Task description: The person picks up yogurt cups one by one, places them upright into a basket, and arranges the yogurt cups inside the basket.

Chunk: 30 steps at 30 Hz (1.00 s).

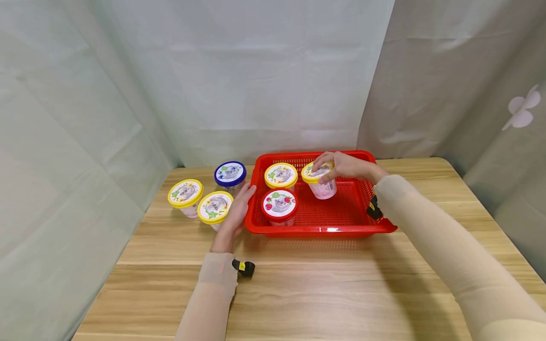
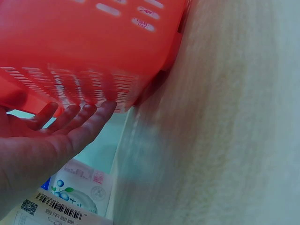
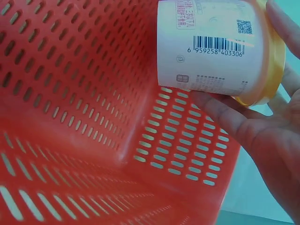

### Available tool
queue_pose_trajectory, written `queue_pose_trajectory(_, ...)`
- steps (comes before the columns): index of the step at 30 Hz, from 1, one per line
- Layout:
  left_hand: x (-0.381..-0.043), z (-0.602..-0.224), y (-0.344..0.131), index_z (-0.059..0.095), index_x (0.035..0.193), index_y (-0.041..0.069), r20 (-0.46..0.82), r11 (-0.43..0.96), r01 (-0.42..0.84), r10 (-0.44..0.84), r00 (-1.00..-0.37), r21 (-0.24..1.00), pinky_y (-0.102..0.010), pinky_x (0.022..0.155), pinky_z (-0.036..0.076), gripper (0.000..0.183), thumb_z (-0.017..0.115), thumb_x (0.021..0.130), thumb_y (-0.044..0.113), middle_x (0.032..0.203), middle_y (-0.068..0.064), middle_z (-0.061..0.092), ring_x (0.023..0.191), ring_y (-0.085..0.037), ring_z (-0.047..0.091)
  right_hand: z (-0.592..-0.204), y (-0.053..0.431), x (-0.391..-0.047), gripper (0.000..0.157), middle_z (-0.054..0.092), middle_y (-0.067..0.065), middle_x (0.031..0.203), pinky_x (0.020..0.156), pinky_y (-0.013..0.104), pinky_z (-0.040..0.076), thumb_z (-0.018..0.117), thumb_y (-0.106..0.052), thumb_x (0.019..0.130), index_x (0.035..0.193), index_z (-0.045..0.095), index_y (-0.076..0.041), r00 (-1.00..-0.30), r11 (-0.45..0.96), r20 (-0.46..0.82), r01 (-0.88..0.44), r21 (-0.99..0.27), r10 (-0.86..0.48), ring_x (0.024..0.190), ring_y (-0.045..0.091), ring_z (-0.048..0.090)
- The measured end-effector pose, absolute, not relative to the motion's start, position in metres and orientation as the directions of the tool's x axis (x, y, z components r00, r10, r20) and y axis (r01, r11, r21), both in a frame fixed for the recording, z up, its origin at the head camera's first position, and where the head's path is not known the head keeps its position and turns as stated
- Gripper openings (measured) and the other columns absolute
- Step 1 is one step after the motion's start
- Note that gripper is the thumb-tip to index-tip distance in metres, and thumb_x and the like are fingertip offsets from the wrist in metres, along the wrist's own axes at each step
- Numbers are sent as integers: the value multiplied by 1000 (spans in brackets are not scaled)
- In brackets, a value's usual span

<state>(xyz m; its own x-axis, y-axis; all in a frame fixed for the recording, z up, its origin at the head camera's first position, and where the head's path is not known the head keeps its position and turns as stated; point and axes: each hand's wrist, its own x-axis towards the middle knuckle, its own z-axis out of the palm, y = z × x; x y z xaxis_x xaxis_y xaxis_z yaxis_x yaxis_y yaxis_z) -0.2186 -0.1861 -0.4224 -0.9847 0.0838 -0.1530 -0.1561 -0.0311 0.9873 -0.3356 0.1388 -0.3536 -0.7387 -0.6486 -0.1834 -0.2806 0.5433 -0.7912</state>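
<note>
My right hand grips a yellow-lidded cup by its lid, inside the right half of a red plastic basket. The held cup tilts slightly; whether its base touches the basket floor I cannot tell. In the right wrist view its barcoded side shows, with fingers around the lid end. Another yellow-lidded cup and a red-lidded cup with strawberry pictures stand in the basket's left half. My left hand is at the basket's left side, its fingers extended against the slotted wall.
Left of the basket, a blue-lidded cup and two yellow-lidded cups, one farther left and one nearer, stand on the wooden table. Pale cloth hangs behind the table and on both sides.
</note>
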Motion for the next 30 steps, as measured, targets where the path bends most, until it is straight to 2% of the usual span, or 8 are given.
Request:
queue_pose_trajectory(7,-218,-421,-186,30,153,22,-158,-28,-161,81,-984,987,-45,111,36,55,40,104,45,151,-4,36,134,-25,40,-357,139,-335,39,40,11,145,100,48,43,71,-7,87,125,62,-2,-739,518,-212,-210,-829,-639,128,33,36)
queue_pose_trajectory(16,-217,-421,-187,30,153,25,-179,-21,-182,76,-981,983,-44,111,36,55,40,103,46,151,-1,36,134,-23,39,-362,140,-334,36,40,4,143,101,47,43,76,-12,84,119,67,-10,-742,487,-169,-233,-842,-648,129,29,36)
queue_pose_trajectory(24,-216,-418,-186,25,156,25,-184,-29,-187,87,-979,982,-45,113,33,57,38,104,46,156,-2,29,138,-24,35,-366,140,-335,38,36,6,142,102,50,42,77,-9,82,118,63,-8,-731,465,-151,-248,-850,-665,129,31,33)
queue_pose_trajectory(30,-217,-417,-184,29,154,24,-178,-37,-181,89,-980,983,-44,111,35,55,39,104,45,153,-3,35,136,-23,39,-367,138,-333,43,32,4,142,104,53,38,78,-8,80,119,60,-9,-728,468,-168,-231,-853,-665,132,30,30)
